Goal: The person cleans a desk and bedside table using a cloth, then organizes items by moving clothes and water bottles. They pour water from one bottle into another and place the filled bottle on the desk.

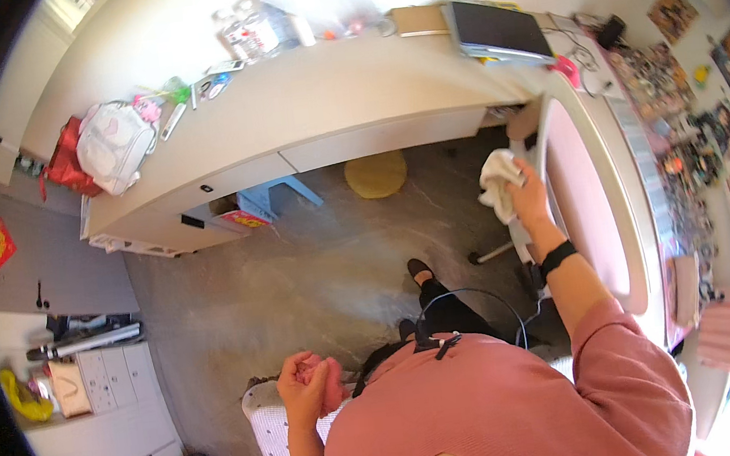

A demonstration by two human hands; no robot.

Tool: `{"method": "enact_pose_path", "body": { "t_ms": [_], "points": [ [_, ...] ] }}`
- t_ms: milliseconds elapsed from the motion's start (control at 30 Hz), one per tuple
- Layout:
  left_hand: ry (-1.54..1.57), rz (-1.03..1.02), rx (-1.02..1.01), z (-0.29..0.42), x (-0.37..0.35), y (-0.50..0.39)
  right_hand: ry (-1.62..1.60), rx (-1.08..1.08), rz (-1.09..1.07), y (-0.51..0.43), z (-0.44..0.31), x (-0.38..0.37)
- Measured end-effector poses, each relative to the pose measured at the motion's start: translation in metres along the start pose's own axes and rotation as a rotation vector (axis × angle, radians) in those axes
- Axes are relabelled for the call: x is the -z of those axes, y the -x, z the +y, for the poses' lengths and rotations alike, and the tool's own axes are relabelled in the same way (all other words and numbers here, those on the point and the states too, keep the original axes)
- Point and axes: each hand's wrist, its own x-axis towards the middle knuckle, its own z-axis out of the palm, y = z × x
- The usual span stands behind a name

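My right hand [530, 194] grips a crumpled white cloth [498, 175], held out to the right. It is beside a white-framed chair with a pink panel [583, 196]; whether the cloth touches the frame I cannot tell. Close to my body on the left, my left hand [299, 387] is closed around a bunched pink cloth [332, 381]. Part of that pink cloth is hidden by the fingers. Below it lies a bed edge with a checked white cover [271, 421].
A long desk [323, 101] spans the far side, bearing a white backpack [116, 145], plastic bottles [252, 35] and a closed laptop [501, 30]. Under it are a blue stool [267, 198] and a round yellow mat [376, 175]. Drawers [109, 379] stand left; a chair caster [474, 258] sits right.
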Motion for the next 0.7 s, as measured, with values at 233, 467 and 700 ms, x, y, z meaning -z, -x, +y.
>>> {"method": "enact_pose_path", "body": {
  "t_ms": [233, 467, 700],
  "points": [
    [-0.009, 0.217, 0.107, 0.038, -0.017, -0.019, 0.334, 0.104, 0.149, -0.214, 0.02, -0.051],
    [0.011, 0.324, 0.234, 0.056, -0.037, -0.027, 0.774, 0.254, 0.018, -0.162, -0.043, -0.219],
    [-0.15, 0.258, 0.182, 0.073, -0.034, -0.073, 0.292, 0.81, -0.436, -0.099, -0.143, -0.298]
  ]
}}
